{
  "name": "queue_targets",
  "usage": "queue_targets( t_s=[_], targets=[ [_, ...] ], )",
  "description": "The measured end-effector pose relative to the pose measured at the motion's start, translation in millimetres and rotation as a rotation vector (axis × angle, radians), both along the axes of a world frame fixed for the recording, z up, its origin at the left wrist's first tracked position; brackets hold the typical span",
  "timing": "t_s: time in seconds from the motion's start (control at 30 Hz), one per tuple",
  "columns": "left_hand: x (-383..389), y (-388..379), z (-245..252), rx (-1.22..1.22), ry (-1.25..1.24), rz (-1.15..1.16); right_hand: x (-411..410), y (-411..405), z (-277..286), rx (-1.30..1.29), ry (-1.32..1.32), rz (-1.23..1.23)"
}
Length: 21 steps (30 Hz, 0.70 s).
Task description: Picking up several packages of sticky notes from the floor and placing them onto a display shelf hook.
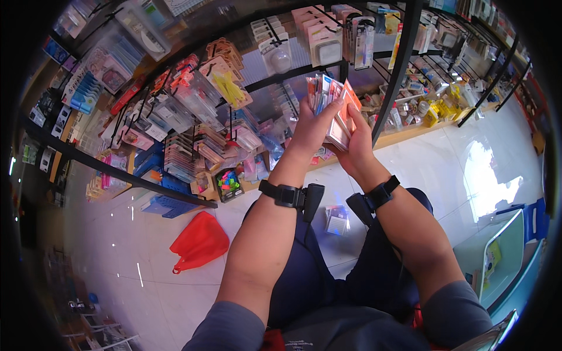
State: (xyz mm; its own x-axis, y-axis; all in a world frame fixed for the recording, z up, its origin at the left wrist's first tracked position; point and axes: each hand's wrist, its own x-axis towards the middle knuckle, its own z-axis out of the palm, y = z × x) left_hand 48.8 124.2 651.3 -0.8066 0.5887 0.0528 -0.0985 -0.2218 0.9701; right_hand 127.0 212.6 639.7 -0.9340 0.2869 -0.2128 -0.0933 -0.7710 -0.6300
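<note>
Between my two hands is a fanned stack of thin flat packets (pixel 337 127), several in clear plastic and one with an orange front on the right side. My left hand (pixel 309 125) grips the stack from the left, its thumb lying across the packets. On the right edge, my right hand (pixel 361 131) holds the same stack, fingers against the orange packet. The packets are raised in front of a display rack's lower part. Below, between my knees, a few clear-wrapped packets (pixel 336 220) lie on the tiled floor. Each forearm wears a black strap with a device.
Hooks on the rack carry blister packs (pixel 275 55) and a yellow item on a card (pixel 228 87). A black post (pixel 397 70) rises right of my hands. Small goods (pixel 434 109) fill the low shelf. A red bag (pixel 201 241) lies on the floor; a pale green bin (pixel 500 250) stands right.
</note>
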Motion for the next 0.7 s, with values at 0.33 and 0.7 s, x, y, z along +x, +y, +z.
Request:
queue_targets(
  t_s=[0.33, 0.7],
  targets=[
    [15, 2, 3, 0.150, -0.135, -0.179, 16, 37, -5, 0.288, 0.094, -0.047],
    [-7, 7, -76, 0.083, -0.424, -0.303, 23, 92, -34, 0.687, 0.074, 0.253]
  ],
)
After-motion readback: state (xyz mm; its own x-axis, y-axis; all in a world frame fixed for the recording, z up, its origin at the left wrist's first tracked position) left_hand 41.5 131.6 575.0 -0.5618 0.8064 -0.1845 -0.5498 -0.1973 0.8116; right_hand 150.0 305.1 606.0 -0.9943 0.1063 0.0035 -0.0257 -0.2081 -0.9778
